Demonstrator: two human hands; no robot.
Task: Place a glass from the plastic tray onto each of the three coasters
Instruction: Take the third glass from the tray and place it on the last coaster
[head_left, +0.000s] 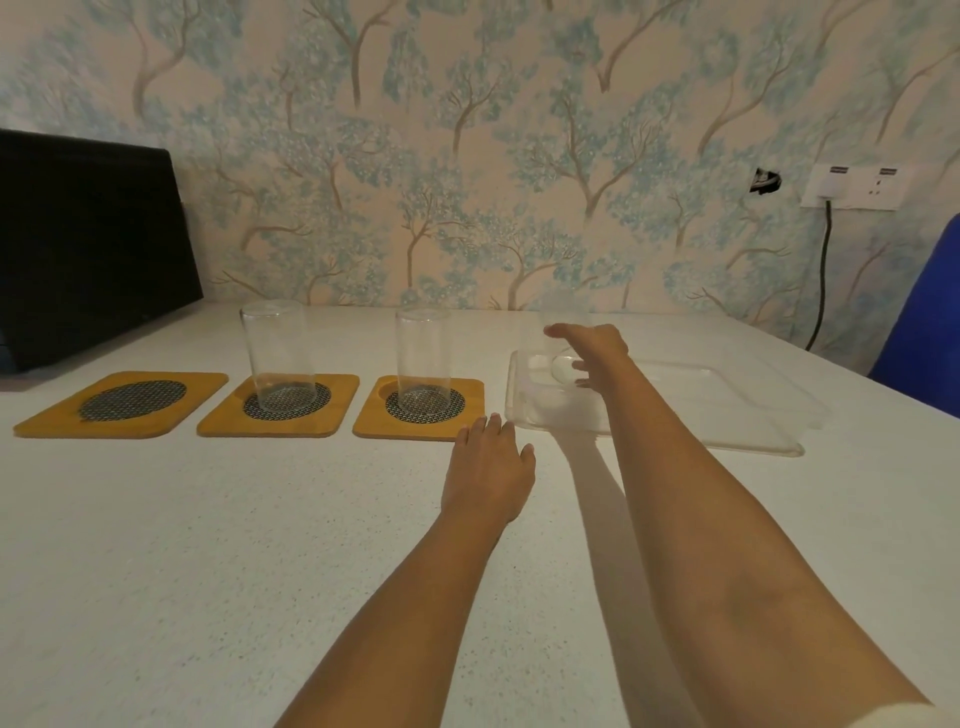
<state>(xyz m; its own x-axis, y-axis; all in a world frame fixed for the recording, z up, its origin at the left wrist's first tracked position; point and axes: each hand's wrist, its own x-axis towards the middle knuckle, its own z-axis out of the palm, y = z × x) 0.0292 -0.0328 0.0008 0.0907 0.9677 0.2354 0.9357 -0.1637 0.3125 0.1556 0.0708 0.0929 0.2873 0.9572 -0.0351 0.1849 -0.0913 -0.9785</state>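
Three yellow wooden coasters with dark mesh centres lie in a row. The left coaster (122, 402) is bare. A clear tall glass (275, 356) stands on the middle coaster (280, 405), and another glass (423, 358) stands on the right coaster (421, 408). To their right is the clear plastic tray (727, 410). A third glass (563, 332) stands in the tray's left end, blurred. My right hand (597, 351) is wrapped around it. My left hand (491, 467) rests flat on the table in front of the right coaster, holding nothing.
A black box (88, 244) stands at the back left on the white table (208, 545). A wall socket (854, 187) with a black cable hangs at the back right. A blue chair back (924, 322) is at the right edge.
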